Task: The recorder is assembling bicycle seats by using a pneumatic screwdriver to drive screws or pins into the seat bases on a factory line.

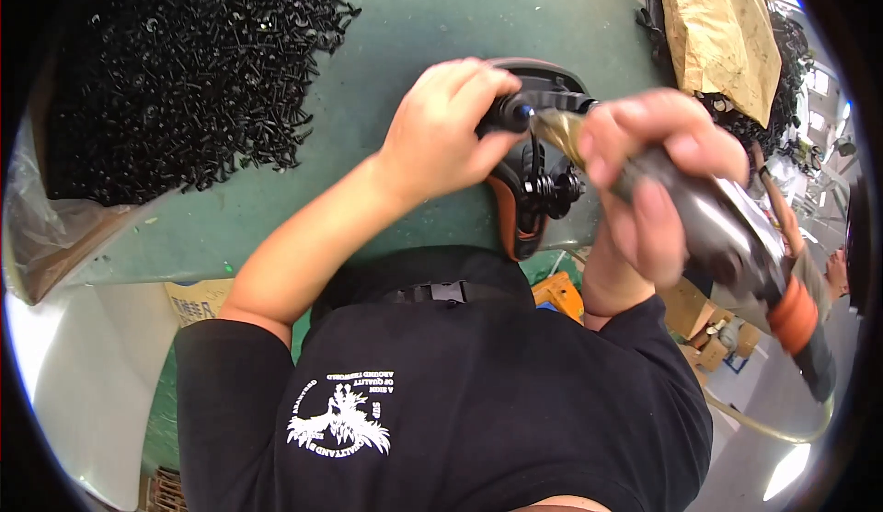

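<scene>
Underside up on the green bench lies what looks like a bicycle saddle (518,222), black with orange edging and a coil spring assembly (552,190) on it. My left hand (451,126) is closed around a round black part at its far end. In my right hand (658,181) is an air screwdriver (722,231), grey with an orange collar and blurred by motion. The driver's tip points left at that black part, close to my left fingers; I cannot tell whether it touches. Part of the saddle is hidden behind my hands.
A large pile of small black screws (202,80) covers the bench's left side, beside a clear plastic bag (37,227). At the far right sits a tan paper sack (717,34) with more black parts. The driver's hose (773,434) hangs at right. Another person's arm (780,204) shows beyond.
</scene>
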`<control>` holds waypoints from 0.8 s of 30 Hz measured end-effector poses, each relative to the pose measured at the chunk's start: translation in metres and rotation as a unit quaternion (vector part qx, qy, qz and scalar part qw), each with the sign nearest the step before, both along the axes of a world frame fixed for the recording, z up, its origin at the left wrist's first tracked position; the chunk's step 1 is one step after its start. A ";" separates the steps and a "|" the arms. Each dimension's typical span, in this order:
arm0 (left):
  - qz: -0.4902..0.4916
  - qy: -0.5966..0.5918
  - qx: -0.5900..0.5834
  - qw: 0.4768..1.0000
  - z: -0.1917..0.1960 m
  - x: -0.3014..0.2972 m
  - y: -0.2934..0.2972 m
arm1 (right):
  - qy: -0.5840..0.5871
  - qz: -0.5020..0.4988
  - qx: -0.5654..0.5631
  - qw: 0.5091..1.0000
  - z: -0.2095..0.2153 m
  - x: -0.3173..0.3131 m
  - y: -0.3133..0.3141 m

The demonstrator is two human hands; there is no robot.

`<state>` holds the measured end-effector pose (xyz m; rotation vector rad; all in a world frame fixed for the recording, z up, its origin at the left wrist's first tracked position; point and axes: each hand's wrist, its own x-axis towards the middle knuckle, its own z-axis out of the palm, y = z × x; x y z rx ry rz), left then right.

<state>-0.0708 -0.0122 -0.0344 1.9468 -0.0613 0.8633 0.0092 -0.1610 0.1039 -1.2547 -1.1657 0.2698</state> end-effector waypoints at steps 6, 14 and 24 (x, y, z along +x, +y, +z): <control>-0.059 0.103 0.027 0.993 0.024 -0.046 0.039 | 0.014 0.025 0.061 0.998 0.027 -0.005 -0.039; 0.168 0.251 0.322 0.897 0.003 -0.016 0.110 | 0.015 0.029 0.092 0.995 0.019 0.001 -0.074; -0.086 0.173 -0.536 0.822 0.057 -0.028 0.035 | 0.067 0.051 0.121 0.989 0.038 0.000 -0.114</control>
